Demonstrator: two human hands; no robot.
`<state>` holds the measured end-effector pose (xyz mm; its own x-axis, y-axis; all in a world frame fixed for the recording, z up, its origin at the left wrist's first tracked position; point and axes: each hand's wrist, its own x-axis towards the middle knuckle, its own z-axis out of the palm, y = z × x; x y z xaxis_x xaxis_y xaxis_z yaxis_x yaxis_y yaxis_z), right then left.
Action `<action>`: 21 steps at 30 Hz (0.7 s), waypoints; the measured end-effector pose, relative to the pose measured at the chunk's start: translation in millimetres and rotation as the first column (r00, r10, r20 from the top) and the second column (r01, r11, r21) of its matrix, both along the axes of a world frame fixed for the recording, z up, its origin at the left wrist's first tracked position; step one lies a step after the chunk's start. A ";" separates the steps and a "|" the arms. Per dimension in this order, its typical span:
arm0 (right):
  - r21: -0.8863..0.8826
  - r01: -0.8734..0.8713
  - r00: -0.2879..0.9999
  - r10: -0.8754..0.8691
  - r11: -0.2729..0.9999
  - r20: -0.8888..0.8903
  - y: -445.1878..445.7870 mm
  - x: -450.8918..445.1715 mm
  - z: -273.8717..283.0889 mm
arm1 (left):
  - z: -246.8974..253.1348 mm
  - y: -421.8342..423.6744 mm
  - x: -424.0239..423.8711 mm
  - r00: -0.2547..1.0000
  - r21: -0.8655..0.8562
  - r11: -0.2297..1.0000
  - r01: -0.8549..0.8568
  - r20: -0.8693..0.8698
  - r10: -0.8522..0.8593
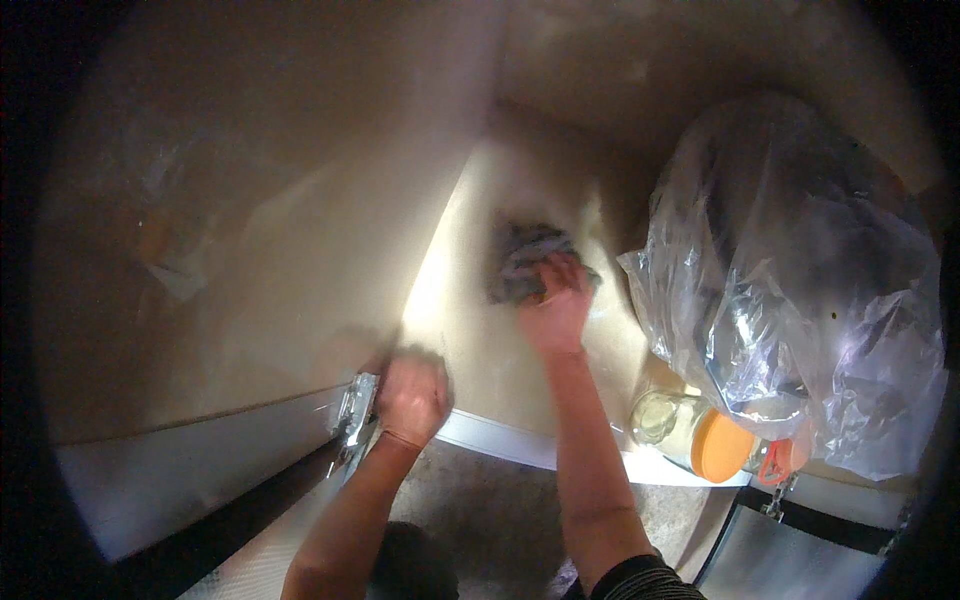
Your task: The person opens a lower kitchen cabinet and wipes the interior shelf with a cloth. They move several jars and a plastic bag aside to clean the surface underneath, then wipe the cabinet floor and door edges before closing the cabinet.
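My right hand (561, 304) presses a crumpled grey cloth (529, 259) on the light board floor of a cabinet (480, 375). The fingers lie over the cloth, and its far edge is blurred. Near the front edge, my left hand (414, 394) is curled into a loose fist beside a metal hinge (358, 405). Nothing shows in it, though its fingertips are hidden. A clear jar with an orange lid (721, 446) lies on its side to the right of my right forearm.
A large clear plastic bag (780, 300) bulges over the right side, with dark contents. Beside the jar is a smaller container with a red clasp (776, 461). The cabinet's side wall (262, 262) rises at left. Open doors (787, 551) hang below the white front edge (495, 439).
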<state>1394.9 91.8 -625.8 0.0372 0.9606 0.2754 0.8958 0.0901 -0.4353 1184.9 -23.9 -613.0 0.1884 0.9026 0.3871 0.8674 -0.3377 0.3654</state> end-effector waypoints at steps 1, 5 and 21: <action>-0.015 0.079 0.996 -0.078 0.997 0.054 -0.4 6.7 3.6 | -1.8 1.1 -0.5 1.000 -0.005 1.000 -0.001 0.001 0.001; 0.012 0.466 0.860 -0.455 0.885 0.231 68.4 14.2 13.8 | -0.1 3.4 1.4 1.000 0.034 0.999 0.005 0.013 -0.006; -0.108 -0.161 0.987 0.159 0.981 -0.028 -138.8 -13.1 18.5 | -1.5 -5.5 -5.6 0.999 -0.071 0.997 -0.018 0.027 0.020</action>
